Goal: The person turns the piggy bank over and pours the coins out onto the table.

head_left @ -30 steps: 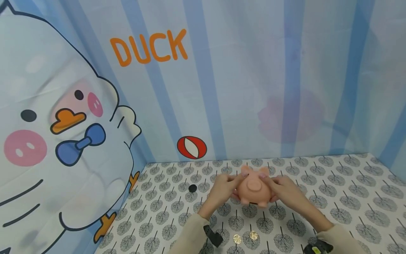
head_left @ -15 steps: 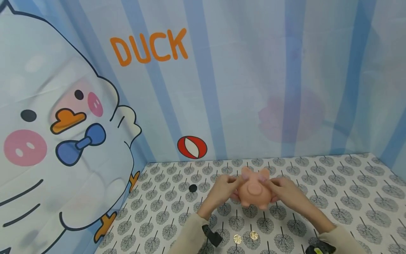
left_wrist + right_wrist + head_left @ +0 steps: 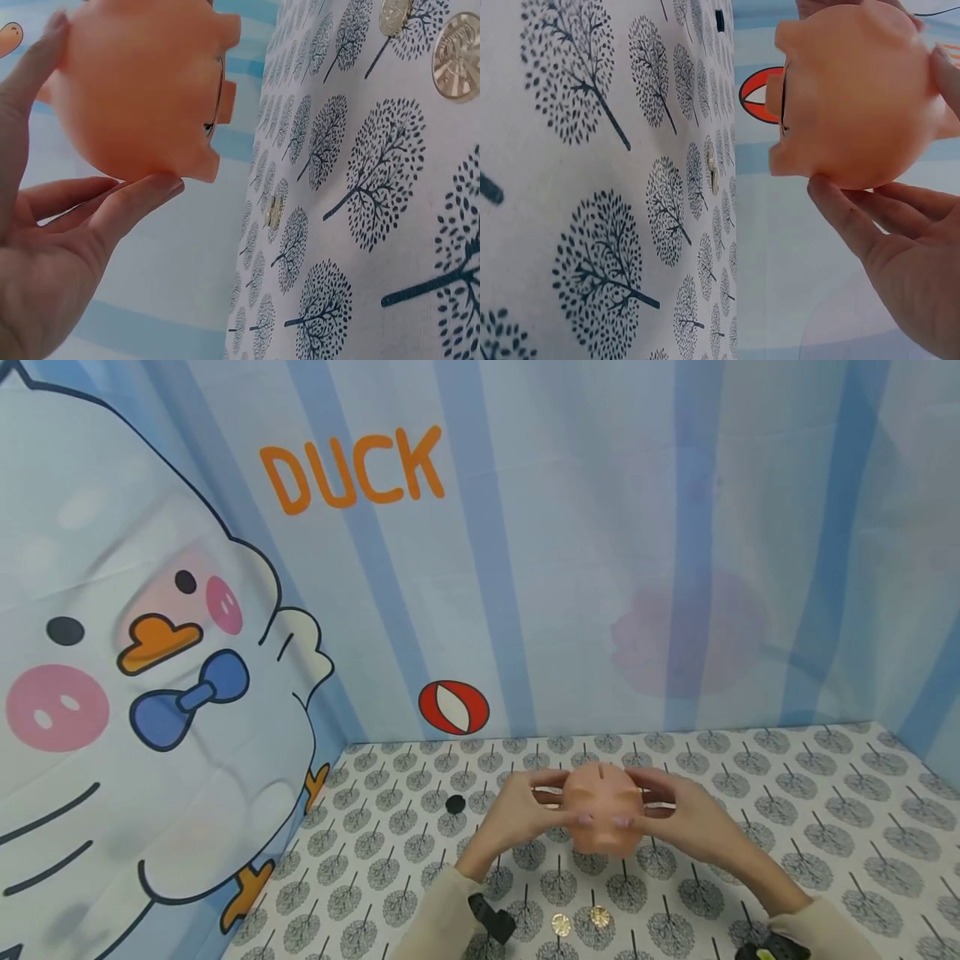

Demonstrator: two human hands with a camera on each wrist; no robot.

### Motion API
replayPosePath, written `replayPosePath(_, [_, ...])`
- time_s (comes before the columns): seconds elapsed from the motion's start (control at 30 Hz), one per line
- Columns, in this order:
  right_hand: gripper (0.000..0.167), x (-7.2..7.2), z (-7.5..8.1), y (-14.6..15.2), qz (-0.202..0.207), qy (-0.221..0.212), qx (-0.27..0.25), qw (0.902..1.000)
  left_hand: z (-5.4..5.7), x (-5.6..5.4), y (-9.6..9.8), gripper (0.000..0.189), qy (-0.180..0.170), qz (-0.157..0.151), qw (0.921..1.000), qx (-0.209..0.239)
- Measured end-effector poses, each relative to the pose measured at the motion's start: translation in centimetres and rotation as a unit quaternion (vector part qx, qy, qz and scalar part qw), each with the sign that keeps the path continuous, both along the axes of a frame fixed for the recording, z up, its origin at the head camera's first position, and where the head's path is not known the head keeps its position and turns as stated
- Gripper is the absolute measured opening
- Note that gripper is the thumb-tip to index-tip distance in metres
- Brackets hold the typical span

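Observation:
A pink piggy bank (image 3: 600, 789) is held between both hands in the head view, its slotted top tilted toward the camera. My left hand (image 3: 517, 814) grips its left side, thumb on the face and fingers behind. On the opposite side my right hand (image 3: 678, 818) grips it the same way. In the left wrist view the piggy bank (image 3: 142, 82) is raised off the cloth, and a dark opening shows on its underside between the feet. Two gold coins (image 3: 561, 925) lie on the cloth nearer the camera.
A black disc (image 3: 455, 804) lies on the tree-patterned tablecloth (image 3: 405, 852), left of the hands. More gold coins (image 3: 274, 212) show on the cloth in the left wrist view. Behind stands a blue striped curtain (image 3: 577, 568) with a printed duck (image 3: 247, 810).
The piggy bank has tipped so its top slot now faces the camera, where its snout faced before. Both hands turned with it, thumbs lower. Coins and disc have stayed put.

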State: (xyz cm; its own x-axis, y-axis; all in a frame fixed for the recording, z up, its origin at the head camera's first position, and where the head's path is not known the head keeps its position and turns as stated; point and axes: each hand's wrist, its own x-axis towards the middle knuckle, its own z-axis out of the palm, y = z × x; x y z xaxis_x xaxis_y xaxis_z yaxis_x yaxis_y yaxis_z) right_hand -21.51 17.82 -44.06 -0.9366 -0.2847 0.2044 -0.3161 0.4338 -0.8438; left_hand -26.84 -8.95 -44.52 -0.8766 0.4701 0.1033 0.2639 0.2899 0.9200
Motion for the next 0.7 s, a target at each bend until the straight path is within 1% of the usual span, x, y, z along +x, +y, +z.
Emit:
replayPosePath(0.03, [0.083, 0.0, 0.0, 0.0, 0.005, 0.002, -0.007, 1.0000, 0.0, 0.1, 0.0, 0.072, -0.006, -0.003, 1.0000, 0.006])
replayPosePath(0.13, [0.091, 0.2, -0.1, 0.0, 0.013, 0.013, -0.015, 0.9997, -0.1, 0.3, -0.1, 0.085, -0.007, -0.017, 0.9997, 0.015])
replayPosePath(0.23, [0.097, 0.4, -0.2, -0.1, 0.008, 0.035, -0.010, 0.9993, -0.2, 0.6, -0.1, 0.093, 0.017, -0.031, 0.9992, 0.017])
replayPosePath(0.3, [0.100, 0.6, -0.4, -0.2, 0.002, 0.063, -0.005, 0.9980, -0.2, 0.8, -0.1, 0.095, 0.046, -0.040, 0.9979, 0.021])
replayPosePath(0.37, [0.105, 0.8, -0.6, -0.3, -0.009, 0.105, 0.002, 0.9945, -0.2, 1.1, -0.1, 0.097, 0.095, -0.044, 0.9942, 0.022])
replayPosePath(0.4, [0.106, 0.8, -0.7, -0.4, -0.013, 0.130, 0.005, 0.9914, -0.3, 1.3, -0.2, 0.098, 0.125, -0.047, 0.9908, 0.023])
replayPosePath(0.47, [0.107, 0.8, -0.9, -0.5, -0.015, 0.189, 0.014, 0.9819, -0.4, 1.5, -0.2, 0.098, 0.182, -0.053, 0.9817, 0.024])
replayPosePath(0.53, [0.109, 0.6, -0.9, -0.5, -0.015, 0.236, 0.020, 0.9715, -0.5, 1.5, -0.2, 0.097, 0.228, -0.050, 0.9722, 0.020])
replayPosePath(0.6, [0.110, 0.4, -1.0, -0.5, -0.007, 0.265, 0.017, 0.9641, -0.6, 1.5, -0.2, 0.097, 0.252, -0.050, 0.9664, 0.017])
replayPosePath(0.63, [0.110, 0.3, -1.1, -0.5, -0.002, 0.271, 0.015, 0.9626, -0.7, 1.4, -0.2, 0.098, 0.255, -0.050, 0.9654, 0.015])
replayPosePath(0.7, [0.110, 0.2, -1.2, -0.5, 0.001, 0.269, 0.010, 0.9630, -0.8, 1.3, -0.2, 0.098, 0.259, -0.052, 0.9644, 0.012])
